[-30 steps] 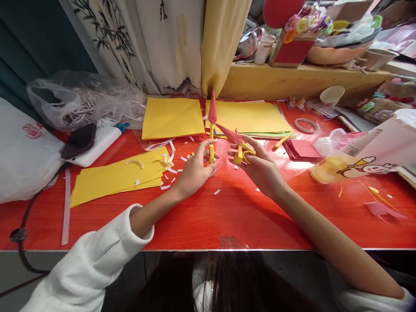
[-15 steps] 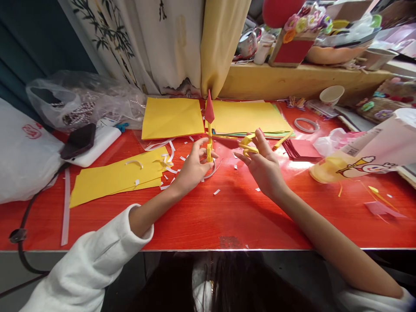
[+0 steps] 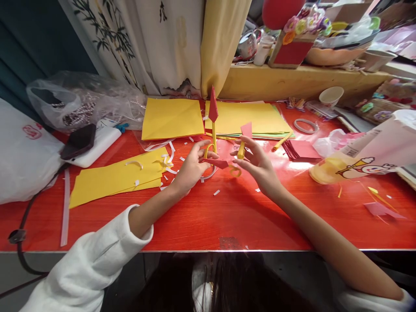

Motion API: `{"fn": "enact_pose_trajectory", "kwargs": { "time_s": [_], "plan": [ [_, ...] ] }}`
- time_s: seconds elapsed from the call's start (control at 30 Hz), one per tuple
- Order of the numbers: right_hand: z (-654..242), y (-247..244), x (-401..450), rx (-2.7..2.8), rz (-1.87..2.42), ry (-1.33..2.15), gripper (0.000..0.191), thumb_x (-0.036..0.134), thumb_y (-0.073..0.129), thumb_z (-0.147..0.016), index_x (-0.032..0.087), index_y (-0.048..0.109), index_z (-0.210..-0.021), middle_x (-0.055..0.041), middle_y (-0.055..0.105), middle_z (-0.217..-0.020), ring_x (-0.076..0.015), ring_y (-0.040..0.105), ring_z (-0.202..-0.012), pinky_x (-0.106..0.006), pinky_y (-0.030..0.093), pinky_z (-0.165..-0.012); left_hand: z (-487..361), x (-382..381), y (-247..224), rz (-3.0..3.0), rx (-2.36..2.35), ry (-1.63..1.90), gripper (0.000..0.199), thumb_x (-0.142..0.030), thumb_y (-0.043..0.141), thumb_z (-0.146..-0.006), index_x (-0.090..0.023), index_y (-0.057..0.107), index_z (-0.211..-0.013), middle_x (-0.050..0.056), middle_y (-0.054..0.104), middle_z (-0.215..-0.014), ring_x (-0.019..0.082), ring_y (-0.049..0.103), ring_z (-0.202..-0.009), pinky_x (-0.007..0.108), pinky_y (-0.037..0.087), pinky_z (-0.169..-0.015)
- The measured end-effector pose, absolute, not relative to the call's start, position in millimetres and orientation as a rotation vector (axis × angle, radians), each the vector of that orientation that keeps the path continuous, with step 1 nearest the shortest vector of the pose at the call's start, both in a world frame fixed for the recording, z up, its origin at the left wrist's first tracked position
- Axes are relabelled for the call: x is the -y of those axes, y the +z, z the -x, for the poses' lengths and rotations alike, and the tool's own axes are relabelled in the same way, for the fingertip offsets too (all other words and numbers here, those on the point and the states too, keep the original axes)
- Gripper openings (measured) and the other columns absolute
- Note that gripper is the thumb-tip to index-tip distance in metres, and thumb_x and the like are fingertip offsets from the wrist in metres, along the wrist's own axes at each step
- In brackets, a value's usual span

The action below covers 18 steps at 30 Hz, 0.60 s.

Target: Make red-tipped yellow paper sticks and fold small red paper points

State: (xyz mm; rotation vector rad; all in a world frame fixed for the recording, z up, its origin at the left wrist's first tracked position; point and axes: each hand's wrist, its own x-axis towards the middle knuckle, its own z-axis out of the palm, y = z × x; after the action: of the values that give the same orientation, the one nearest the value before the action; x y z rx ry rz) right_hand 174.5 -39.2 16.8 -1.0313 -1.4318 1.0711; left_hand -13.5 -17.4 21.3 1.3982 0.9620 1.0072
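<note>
My left hand (image 3: 191,168) is closed on the yellow handle of a folded paper kunai, whose red pointed blade (image 3: 213,106) stands upright above the fingers. A yellow ring on it shows at the fingertips. Between the hands lies another red paper blade (image 3: 217,163), pointing left, with a blurred yellow ring (image 3: 235,170) at its right end. My right hand (image 3: 260,169) pinches a yellow folded-paper handle (image 3: 241,151). Just above that handle a red paper piece (image 3: 246,129) sticks up. How the parts by the right hand join cannot be made out.
Yellow paper stacks (image 3: 173,118) lie behind the hands, yellow strips (image 3: 118,175) at left among white scraps. Red paper pieces (image 3: 302,149) and a tilted drink cup (image 3: 354,158) are at right. A phone (image 3: 79,141) rests on a white box beside plastic bags.
The red blade between the hands has swung lower and nearer the left hand. My right hand has turned, and its yellow handle now stands more upright. The upright kunai has shifted slightly right.
</note>
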Motion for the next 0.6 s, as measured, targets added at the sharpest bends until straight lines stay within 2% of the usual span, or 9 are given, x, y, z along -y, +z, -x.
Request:
{"fn": "enact_pose_trajectory", "kwargs": {
  "time_s": [0.2,0.33,0.47,0.6],
  "plan": [
    [-174.9,9.9,39.9,1.691,1.151,0.947,0.033,0.019,0.056,-0.08,0.026,0.047,-0.111,-0.0057,0.05,-0.118,-0.0168,0.056,-0.091,-0.036,0.049,-0.083,13.4,15.5,17.9,-1.367,-0.983,1.064,0.052,-0.002,0.048,-0.069,-0.021,0.045,-0.118,0.003,0.052,-0.095,0.014,0.054,-0.1,0.03,0.044,-0.09],
    [-178.5,12.9,38.1,1.784,1.138,0.77,0.049,0.013,0.052,-0.081,0.03,0.037,-0.125,-0.0044,0.053,-0.102,-0.0184,0.054,-0.095,-0.039,0.046,-0.087,14.9,13.6,14.9,-1.387,-0.989,1.068,0.052,-0.003,0.049,-0.07,-0.023,0.045,-0.118,0.004,0.052,-0.105,0.016,0.053,-0.105,0.031,0.045,-0.09],
    [-179.3,18.3,38.2,1.808,1.147,0.72,0.058,0.013,0.05,-0.083,0.033,0.029,-0.133,-0.0038,0.056,-0.098,-0.0185,0.054,-0.087,-0.04,0.044,-0.085,14.9,13.5,17.1,-1.355,-0.971,1.093,0.049,-0.003,0.049,-0.07,-0.023,0.045,-0.115,0.006,0.047,-0.12,0.017,0.055,-0.108,0.031,0.048,-0.09],
    [-179.7,16.0,36.9,1.803,1.151,0.718,0.04,0.015,0.052,-0.083,0.03,0.045,-0.118,-0.003,0.057,-0.098,-0.0179,0.055,-0.089,-0.036,0.045,-0.079,14.6,13.9,18.2,-1.406,-0.974,1.107,0.048,-0.006,0.054,-0.072,-0.022,0.042,-0.117,0.006,0.052,-0.121,0.018,0.055,-0.111,0.034,0.045,-0.096]
  ]
}}
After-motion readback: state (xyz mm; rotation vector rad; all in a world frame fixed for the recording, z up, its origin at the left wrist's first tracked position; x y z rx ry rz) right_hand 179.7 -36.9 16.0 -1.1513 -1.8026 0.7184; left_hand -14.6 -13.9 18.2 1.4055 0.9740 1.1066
